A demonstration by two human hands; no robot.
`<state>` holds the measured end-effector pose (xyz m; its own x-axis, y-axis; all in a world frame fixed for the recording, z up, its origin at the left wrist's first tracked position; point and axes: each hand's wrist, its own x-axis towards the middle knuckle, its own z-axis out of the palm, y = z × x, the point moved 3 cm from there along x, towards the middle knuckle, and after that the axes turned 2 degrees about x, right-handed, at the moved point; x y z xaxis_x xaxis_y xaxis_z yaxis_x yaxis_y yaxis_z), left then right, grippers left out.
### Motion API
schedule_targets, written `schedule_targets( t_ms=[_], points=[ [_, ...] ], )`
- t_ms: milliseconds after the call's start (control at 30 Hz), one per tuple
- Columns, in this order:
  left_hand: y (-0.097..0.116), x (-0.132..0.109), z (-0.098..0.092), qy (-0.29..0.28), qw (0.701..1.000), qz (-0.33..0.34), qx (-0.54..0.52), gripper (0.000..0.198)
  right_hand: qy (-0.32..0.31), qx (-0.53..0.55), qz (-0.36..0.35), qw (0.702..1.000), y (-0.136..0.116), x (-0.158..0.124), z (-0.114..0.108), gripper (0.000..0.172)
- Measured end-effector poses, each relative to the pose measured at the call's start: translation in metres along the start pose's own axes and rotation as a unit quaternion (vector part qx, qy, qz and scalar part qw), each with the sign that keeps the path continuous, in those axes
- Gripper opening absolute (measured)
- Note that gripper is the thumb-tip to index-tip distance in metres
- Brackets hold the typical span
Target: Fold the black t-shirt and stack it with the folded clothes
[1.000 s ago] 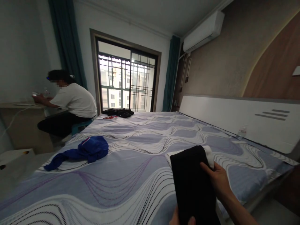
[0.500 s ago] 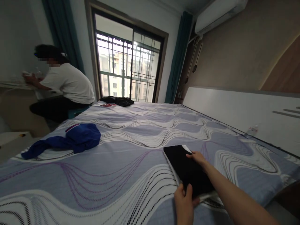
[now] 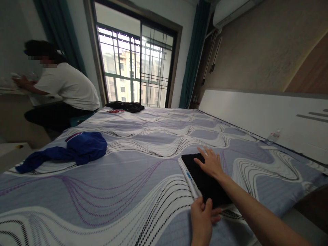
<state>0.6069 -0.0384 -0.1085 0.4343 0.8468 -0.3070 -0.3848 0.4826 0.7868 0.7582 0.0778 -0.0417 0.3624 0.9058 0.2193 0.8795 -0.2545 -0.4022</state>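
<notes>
A flat, folded black garment (image 3: 202,181) lies on the bed, with white cloth (image 3: 188,176) showing along its left edge and a small blue print on it. At the near left corner, my left hand (image 3: 201,217) has its thumb and fingers closed on the folded garment. My right hand (image 3: 211,164) has its fingers spread over the far right part of the black cloth. Whether its palm presses down is hard to tell.
The bed (image 3: 115,198) has a wavy patterned sheet. A blue garment (image 3: 85,147) lies crumpled at left, and black clothing (image 3: 132,107) is at the far end. A plastic bottle (image 3: 274,136) stands by the white headboard (image 3: 238,109). A person (image 3: 69,87) sits at far left.
My right hand has gone from gripping the garment's far right edge to spread fingers over its top. More white cloth shows along the left edge. The view has shifted slightly.
</notes>
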Motion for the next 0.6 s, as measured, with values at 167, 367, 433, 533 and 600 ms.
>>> schedule_targets(
  t_ms=[167, 367, 433, 533, 600],
  points=[
    [0.006, -0.006, -0.006, 0.054, 0.969, 0.067, 0.232, 0.031, -0.161, -0.145, -0.015, 0.976, -0.021, -0.02, 0.039, 0.064],
    [0.019, -0.02, -0.006, 0.102, 0.794, 0.307, 0.514, 0.066, -0.2, -0.127, -0.01, 0.972, -0.01, -0.014, 0.026, 0.067],
    [0.014, -0.016, -0.007, 0.062, 0.776, 0.269, 0.567, 0.072, -0.193, -0.126, 0.016, 0.973, 0.001, -0.014, 0.019, 0.065],
    [0.01, -0.011, -0.008, 0.039, 0.768, 0.243, 0.592, 0.068, -0.17, -0.132, 0.064, 0.974, 0.016, -0.019, 0.017, 0.063],
    [0.01, -0.012, -0.007, 0.034, 0.77, 0.237, 0.591, 0.066, -0.166, -0.131, 0.069, 0.975, 0.02, -0.021, 0.02, 0.062]
  ],
)
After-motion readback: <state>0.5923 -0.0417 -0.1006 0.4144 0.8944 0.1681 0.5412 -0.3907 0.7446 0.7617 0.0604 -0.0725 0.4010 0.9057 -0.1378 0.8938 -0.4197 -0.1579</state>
